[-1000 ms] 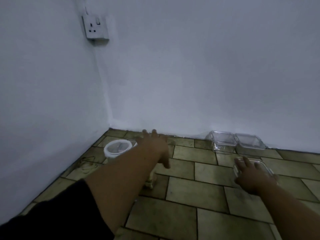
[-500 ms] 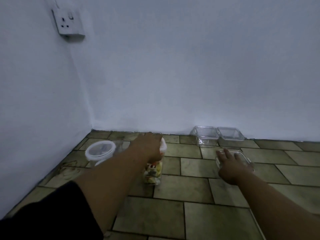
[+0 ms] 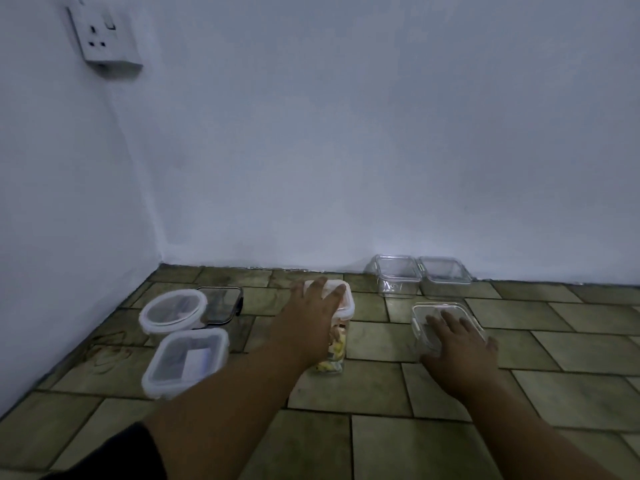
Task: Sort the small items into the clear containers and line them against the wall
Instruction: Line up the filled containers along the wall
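Observation:
A tall clear jar [image 3: 335,355] with a white lid and colourful small items inside stands on the tiled floor. My left hand [image 3: 313,315] wraps over its lid and side. To the right, my right hand [image 3: 457,344] lies flat on the lid of a low clear container [image 3: 427,313]. Two clear square containers [image 3: 396,277] [image 3: 445,277] sit side by side against the back wall. On the left stand a round white-rimmed container [image 3: 173,313], a square white-rimmed container [image 3: 185,363] and a dark-rimmed one [image 3: 223,303].
The walls meet in a corner [image 3: 161,261] at the left. A wall socket [image 3: 104,36] is mounted high on the left wall. The floor [image 3: 554,341] is greenish tile.
The view has shifted, bringing the left containers more into sight. My left hand came down from reaching forward and closed over the tall jar. My right hand stays on the low container.

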